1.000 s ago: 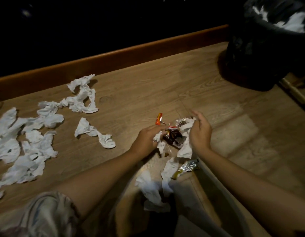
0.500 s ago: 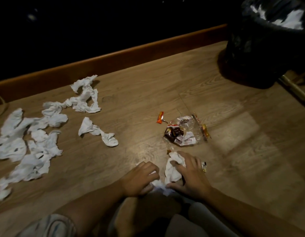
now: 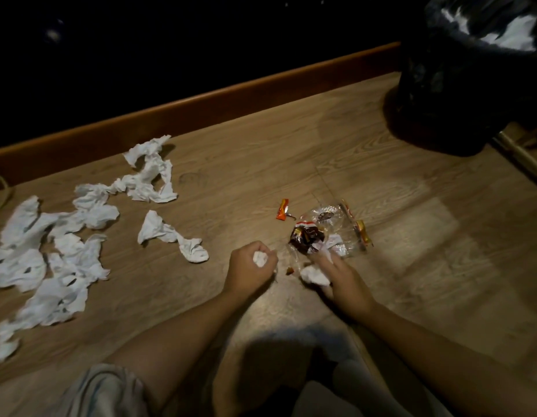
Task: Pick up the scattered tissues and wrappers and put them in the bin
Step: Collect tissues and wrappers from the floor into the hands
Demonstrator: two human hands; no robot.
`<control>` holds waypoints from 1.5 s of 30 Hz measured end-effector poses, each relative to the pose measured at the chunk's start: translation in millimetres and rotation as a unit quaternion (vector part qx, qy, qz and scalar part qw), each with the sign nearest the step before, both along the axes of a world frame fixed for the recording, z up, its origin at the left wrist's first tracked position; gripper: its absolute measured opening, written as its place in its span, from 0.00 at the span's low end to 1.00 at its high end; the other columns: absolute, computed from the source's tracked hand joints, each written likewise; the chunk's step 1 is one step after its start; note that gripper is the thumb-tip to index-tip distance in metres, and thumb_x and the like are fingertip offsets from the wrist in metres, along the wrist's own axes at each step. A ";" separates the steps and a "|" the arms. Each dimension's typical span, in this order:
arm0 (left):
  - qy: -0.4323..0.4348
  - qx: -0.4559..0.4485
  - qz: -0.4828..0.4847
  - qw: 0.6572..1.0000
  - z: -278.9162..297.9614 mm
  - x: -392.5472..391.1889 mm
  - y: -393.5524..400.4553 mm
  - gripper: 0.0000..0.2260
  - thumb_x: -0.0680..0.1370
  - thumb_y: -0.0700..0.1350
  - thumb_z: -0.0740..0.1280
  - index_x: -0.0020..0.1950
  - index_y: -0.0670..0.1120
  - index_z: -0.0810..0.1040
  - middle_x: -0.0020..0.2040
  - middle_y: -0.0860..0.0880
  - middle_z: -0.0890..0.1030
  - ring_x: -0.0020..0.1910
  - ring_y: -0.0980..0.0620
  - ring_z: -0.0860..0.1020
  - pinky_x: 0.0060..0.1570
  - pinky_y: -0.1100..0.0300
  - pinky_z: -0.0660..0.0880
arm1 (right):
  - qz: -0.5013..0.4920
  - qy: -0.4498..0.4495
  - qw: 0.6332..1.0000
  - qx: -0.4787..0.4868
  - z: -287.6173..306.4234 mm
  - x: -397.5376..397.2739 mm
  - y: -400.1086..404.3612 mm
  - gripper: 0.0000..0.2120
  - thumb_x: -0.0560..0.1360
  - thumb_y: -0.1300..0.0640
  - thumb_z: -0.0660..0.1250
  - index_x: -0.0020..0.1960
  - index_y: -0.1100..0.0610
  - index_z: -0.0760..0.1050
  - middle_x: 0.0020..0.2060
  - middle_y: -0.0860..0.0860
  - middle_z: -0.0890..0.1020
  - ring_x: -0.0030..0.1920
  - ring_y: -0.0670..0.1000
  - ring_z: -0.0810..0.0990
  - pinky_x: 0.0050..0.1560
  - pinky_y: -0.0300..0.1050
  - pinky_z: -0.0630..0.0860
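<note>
Both hands are gripping crumpled white tissue on the wooden floor.

The left hand (image 3: pixel 246 267) is clenching a small white tissue wad (image 3: pixel 260 258); the right hand (image 3: pixel 341 281) is pinching a crumpled white tissue ball (image 3: pixel 314 275), fingertips touching the clear plastic wrapper (image 3: pixel 333 233) with the dark brown wrapper (image 3: pixel 305 237). A small orange wrapper (image 3: pixel 283 209) is lying just beside. Scattered white tissues (image 3: pixel 51 260) are covering the floor's left edge; the black-lined bin (image 3: pixel 465 85) is standing at its far right corner.

tissues (image 3: pixel 51 266): crumpled, floor-left | wrappers (image 3: pixel 327 233): centre (clear, brown) | bin (image 3: pixel 459 94): far-right
</note>
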State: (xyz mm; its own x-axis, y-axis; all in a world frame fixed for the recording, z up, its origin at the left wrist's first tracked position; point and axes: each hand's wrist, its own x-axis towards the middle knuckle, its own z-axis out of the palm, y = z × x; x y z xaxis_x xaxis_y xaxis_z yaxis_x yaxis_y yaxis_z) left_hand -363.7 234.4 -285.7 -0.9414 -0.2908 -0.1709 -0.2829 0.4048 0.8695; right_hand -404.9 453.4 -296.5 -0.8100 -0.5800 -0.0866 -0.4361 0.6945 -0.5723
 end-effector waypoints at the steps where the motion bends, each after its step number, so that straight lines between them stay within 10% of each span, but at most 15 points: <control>1: 0.000 0.014 0.013 1.000 5.0 -8.4 2.1 0.07 0.73 0.47 0.73 0.41 0.44 0.79 0.36 0.49 0.82 0.31 0.60 0.78 0.31 0.64 0.76 | -0.045 0.002 0.998 -0.043 6.6 -5.9 -4.8 0.21 0.75 0.52 0.61 0.68 0.52 0.72 0.58 0.56 0.75 0.53 0.54 0.77 0.49 0.44 0.75; 8: 0.065 -0.046 -0.012 0.997 45.0 -84.9 20.4 0.15 0.72 0.37 0.72 0.56 0.49 0.83 0.53 0.50 0.84 0.50 0.55 0.80 0.47 0.74 0.72 | -0.310 0.007 0.917 -0.251 68.0 -63.1 -27.4 0.14 0.79 0.60 0.57 0.52 0.63 0.80 0.36 0.55 0.77 0.37 0.52 0.75 0.35 0.39 0.69; 12: 0.066 0.039 0.012 0.997 92.6 -132.0 45.5 0.09 0.72 0.45 0.75 0.50 0.45 0.84 0.41 0.49 0.84 0.35 0.55 0.81 0.41 0.54 0.82 | -0.422 -0.076 0.813 -0.393 104.7 -113.0 -18.6 0.17 0.73 0.47 0.55 0.56 0.42 0.79 0.48 0.49 0.75 0.47 0.48 0.73 0.47 0.38 0.71; 16: 0.063 0.062 -0.021 0.996 142.3 -170.2 73.3 0.13 0.75 0.46 0.71 0.58 0.44 0.78 0.44 0.49 0.80 0.36 0.56 0.79 0.32 0.60 0.78 | -0.387 -0.078 0.833 -0.387 136.7 -167.0 7.6 0.25 0.72 0.55 0.57 0.68 0.41 0.69 0.66 0.55 0.70 0.63 0.55 0.71 0.57 0.47 0.70; 22: -0.018 -0.017 -0.171 0.985 199.3 -242.2 118.8 0.26 0.76 0.35 0.64 0.68 0.45 0.54 0.62 0.42 0.66 0.57 0.45 0.71 0.45 0.56 0.74 | -0.402 0.018 0.854 -0.331 197.8 -231.9 63.1 0.18 0.73 0.66 0.62 0.63 0.60 0.70 0.59 0.61 0.75 0.56 0.59 0.76 0.53 0.48 0.74; 39: 0.055 0.116 -0.007 0.992 269.1 -441.6 252.3 0.20 0.74 0.34 0.64 0.65 0.45 0.70 0.65 0.42 0.73 0.62 0.42 0.74 0.60 0.54 0.74 | -0.593 0.149 0.691 -0.386 299.0 -395.5 155.5 0.12 0.78 0.65 0.62 0.60 0.62 0.69 0.65 0.59 0.68 0.58 0.57 0.76 0.48 0.40 0.69; 45: 0.047 0.183 -0.060 0.980 245.2 -469.4 265.0 0.25 0.77 0.32 0.60 0.74 0.43 0.64 0.69 0.40 0.72 0.67 0.39 0.73 0.63 0.51 0.73 | -0.496 0.071 0.814 -0.294 250.1 -434.9 157.5 0.24 0.78 0.42 0.55 0.70 0.53 0.63 0.72 0.59 0.62 0.70 0.61 0.64 0.69 0.58 0.62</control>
State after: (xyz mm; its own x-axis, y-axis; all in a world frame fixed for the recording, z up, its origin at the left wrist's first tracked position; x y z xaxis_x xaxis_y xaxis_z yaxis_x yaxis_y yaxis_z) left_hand -833.1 499.5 -40.6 -0.9818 -0.1119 -0.1537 -0.1638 0.0870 0.9827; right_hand -839.8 610.9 -46.4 -0.8824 0.4588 0.1044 0.0824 0.3691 -0.9257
